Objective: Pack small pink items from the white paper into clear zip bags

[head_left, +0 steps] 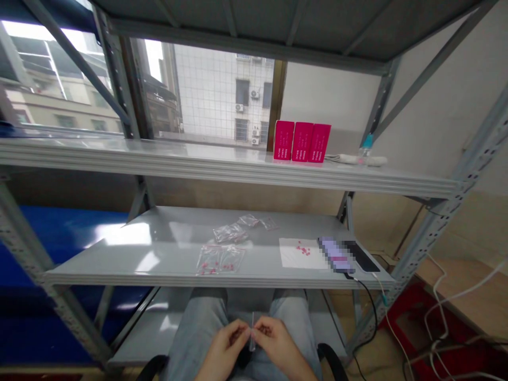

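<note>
Low over my lap, my left hand (231,341) and my right hand (274,338) meet, fingertips pinched together. Between them is a narrow strip of clear plastic, seen nearly edge-on, which looks like a small plastic bag (253,346). Its contents, if any, do not show. On the shelf ahead lie clear zip bags (216,253) with small pink pieces inside. Behind these are several more clear bags (229,233), flat and crumpled. A white sheet of paper (289,258) to the right carries a scatter of loose pink pieces (304,248).
Two phones, one with a lit screen (335,255) and one dark (367,259), lie at the shelf's right with cables hanging down. Three pink boxes (301,142) and a blue-capped bottle (365,149) stand on the upper shelf (198,165), whose edge juts above the lower shelf (115,259).
</note>
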The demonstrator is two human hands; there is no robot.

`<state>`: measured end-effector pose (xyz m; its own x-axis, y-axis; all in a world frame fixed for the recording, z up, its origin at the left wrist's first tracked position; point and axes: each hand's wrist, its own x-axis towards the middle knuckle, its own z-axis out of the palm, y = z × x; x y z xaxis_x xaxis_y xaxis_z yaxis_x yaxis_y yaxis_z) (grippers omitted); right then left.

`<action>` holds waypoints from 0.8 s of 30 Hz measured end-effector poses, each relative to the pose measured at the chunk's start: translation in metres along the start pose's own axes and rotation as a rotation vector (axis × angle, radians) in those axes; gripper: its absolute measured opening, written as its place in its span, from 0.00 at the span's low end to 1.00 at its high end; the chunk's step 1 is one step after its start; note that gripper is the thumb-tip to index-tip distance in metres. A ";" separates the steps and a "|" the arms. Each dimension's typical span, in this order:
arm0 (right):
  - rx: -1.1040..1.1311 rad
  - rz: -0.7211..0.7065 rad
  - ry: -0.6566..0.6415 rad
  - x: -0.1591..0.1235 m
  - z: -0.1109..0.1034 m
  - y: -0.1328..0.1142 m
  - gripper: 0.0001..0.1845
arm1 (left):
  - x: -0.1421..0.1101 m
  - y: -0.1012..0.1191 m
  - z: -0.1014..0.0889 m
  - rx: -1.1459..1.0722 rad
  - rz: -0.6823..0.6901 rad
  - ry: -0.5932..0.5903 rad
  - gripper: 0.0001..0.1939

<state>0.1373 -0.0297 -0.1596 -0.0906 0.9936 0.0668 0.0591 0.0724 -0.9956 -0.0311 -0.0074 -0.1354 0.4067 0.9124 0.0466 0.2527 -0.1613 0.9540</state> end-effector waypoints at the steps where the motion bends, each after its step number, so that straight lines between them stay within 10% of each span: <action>1: -0.030 -0.003 -0.004 0.000 0.001 0.000 0.18 | -0.001 -0.002 0.004 -0.026 -0.011 -0.007 0.27; 10: -0.342 -0.123 -0.013 -0.006 0.007 -0.010 0.15 | -0.002 -0.005 0.011 -0.118 -0.051 0.008 0.28; 24: -0.576 -0.044 0.102 -0.002 0.010 -0.009 0.08 | 0.002 -0.006 -0.012 0.492 0.067 -0.087 0.10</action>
<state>0.1270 -0.0334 -0.1514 -0.0108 0.9898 0.1419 0.5908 0.1208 -0.7977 -0.0421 -0.0002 -0.1371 0.5027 0.8625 0.0579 0.5988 -0.3957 0.6963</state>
